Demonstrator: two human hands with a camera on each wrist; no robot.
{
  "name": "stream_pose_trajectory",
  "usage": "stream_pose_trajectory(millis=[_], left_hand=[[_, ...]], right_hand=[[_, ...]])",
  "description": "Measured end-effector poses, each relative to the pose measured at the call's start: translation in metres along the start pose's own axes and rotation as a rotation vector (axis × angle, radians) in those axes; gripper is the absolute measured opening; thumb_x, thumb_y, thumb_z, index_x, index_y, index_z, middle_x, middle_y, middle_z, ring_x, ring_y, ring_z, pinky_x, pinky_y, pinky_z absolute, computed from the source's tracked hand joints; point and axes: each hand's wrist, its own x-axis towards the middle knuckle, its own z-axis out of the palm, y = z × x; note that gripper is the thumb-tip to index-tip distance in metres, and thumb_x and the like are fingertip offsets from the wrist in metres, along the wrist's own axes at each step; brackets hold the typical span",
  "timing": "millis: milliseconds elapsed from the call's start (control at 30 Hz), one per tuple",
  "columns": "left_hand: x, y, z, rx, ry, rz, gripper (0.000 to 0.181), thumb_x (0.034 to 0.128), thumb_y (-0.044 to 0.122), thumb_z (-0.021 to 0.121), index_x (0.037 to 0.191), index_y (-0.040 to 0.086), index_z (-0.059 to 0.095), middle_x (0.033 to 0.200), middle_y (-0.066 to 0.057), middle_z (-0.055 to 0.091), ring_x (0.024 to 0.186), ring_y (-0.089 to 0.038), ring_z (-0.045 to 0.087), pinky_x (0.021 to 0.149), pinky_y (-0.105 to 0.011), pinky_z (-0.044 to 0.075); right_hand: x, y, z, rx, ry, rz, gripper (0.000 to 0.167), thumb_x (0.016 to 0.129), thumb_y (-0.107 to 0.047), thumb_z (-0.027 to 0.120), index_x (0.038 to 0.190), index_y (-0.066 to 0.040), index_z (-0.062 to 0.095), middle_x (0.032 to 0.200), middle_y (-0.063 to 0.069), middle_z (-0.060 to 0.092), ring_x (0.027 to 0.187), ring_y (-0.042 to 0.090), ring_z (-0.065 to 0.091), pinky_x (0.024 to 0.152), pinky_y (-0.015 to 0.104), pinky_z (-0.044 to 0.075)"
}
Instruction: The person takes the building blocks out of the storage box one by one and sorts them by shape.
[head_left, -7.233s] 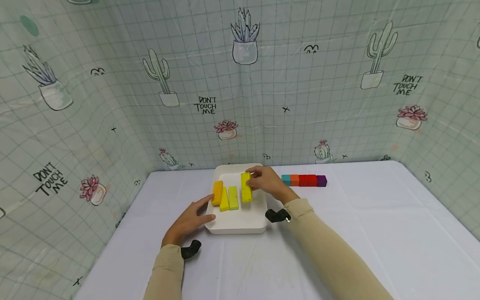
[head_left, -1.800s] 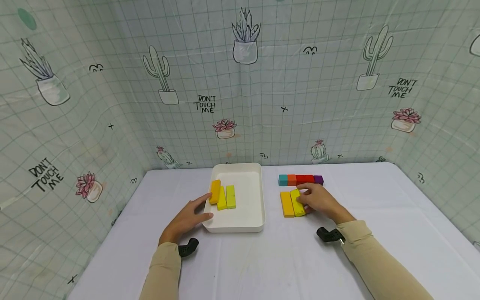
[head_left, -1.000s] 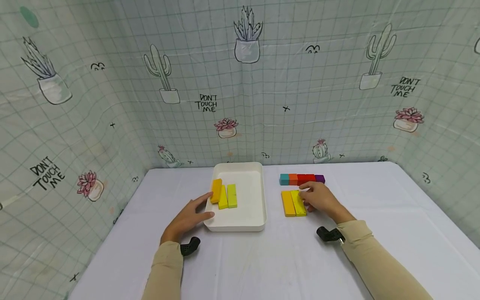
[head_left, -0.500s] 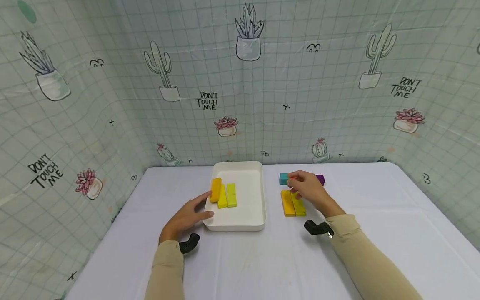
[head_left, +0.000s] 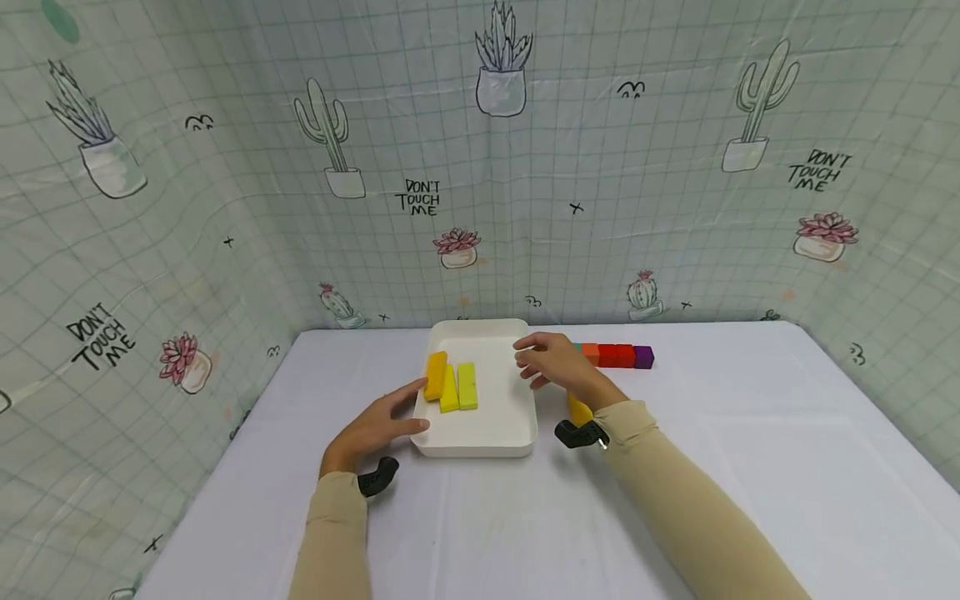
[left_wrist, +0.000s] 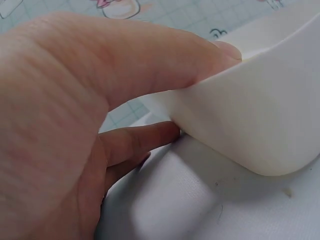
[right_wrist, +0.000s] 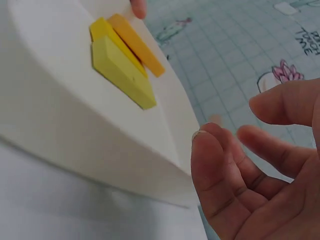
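In the head view, a white tray (head_left: 480,451) holds an orange-yellow block (head_left: 436,376), a yellow block (head_left: 449,389) and a lime-yellow block (head_left: 467,386) in its left half. The orange-yellow one leans against the left wall. My left hand (head_left: 377,425) holds the tray's left edge; in the left wrist view its thumb (left_wrist: 215,60) lies over the rim with other fingertips against the outer wall. My right hand (head_left: 558,363), holding nothing, hovers at the tray's right rim with its fingers apart, as the right wrist view confirms.
Right of the tray lies a row of coloured blocks, with red blocks (head_left: 616,356) and a purple cube (head_left: 643,357) at its right end. Under my right wrist a yellow-orange block (head_left: 578,410) shows partly; its neighbour is hidden. A patterned cloth (head_left: 480,183) rises behind the white table (head_left: 465,533).
My right hand took a yellow block from the tray, laid it beside the orange-yellow block on the right, let go and moved left back to the tray. The left hand stays put.
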Motion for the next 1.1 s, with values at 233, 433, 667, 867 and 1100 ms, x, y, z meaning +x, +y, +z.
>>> stream_pose_trajectory(millis=[233, 433, 667, 867, 1100], left_hand=[[0.004, 0.002, 0.005, -0.043, 0.003, -0.013, 0.080, 0.0863, 0.038, 0.077, 0.156, 0.029, 0.039, 0.164, -0.005, 0.026, 0.152, -0.031, 0.016, 0.119, -0.060, 0.013], [0.004, 0.002, 0.004, -0.035, 0.012, -0.022, 0.080, 0.0860, 0.039, 0.077, 0.156, 0.030, 0.039, 0.164, -0.004, 0.026, 0.152, -0.031, 0.016, 0.119, -0.060, 0.013], [0.005, 0.001, 0.005, -0.031, 0.015, -0.011, 0.080, 0.0856, 0.039, 0.077, 0.155, 0.031, 0.039, 0.164, -0.002, 0.026, 0.152, -0.029, 0.016, 0.119, -0.060, 0.013], [0.004, 0.001, 0.004, -0.017, 0.013, -0.018, 0.081, 0.0857, 0.040, 0.077, 0.156, 0.031, 0.038, 0.164, -0.003, 0.026, 0.152, -0.030, 0.016, 0.119, -0.061, 0.013], [0.002, -0.002, 0.002, -0.018, 0.025, -0.032, 0.079, 0.0862, 0.042, 0.077, 0.155, 0.032, 0.039, 0.164, -0.002, 0.026, 0.152, -0.031, 0.017, 0.118, -0.063, 0.013]], right_hand=[[0.012, -0.004, 0.012, 0.022, -0.023, 0.005, 0.044, 0.098, -0.018, 0.061, 0.137, 0.001, 0.055, 0.125, 0.024, 0.062, 0.103, 0.037, 0.067, 0.076, 0.035, 0.061], [0.022, -0.010, 0.019, -0.003, -0.035, 0.012, 0.047, 0.098, -0.019, 0.062, 0.140, 0.000, 0.052, 0.129, 0.023, 0.061, 0.104, 0.037, 0.066, 0.077, 0.034, 0.061], [0.031, -0.014, 0.025, -0.011, -0.054, 0.014, 0.046, 0.098, -0.016, 0.064, 0.140, -0.001, 0.054, 0.123, 0.018, 0.064, 0.105, 0.037, 0.067, 0.079, 0.034, 0.060], [0.037, -0.012, 0.033, -0.007, -0.068, 0.016, 0.045, 0.095, -0.012, 0.067, 0.138, -0.002, 0.057, 0.117, 0.015, 0.067, 0.103, 0.034, 0.066, 0.079, 0.035, 0.060], [0.047, -0.009, 0.048, -0.013, -0.119, 0.014, 0.048, 0.090, -0.008, 0.070, 0.136, -0.004, 0.058, 0.121, 0.014, 0.062, 0.098, 0.028, 0.065, 0.080, 0.034, 0.059]])
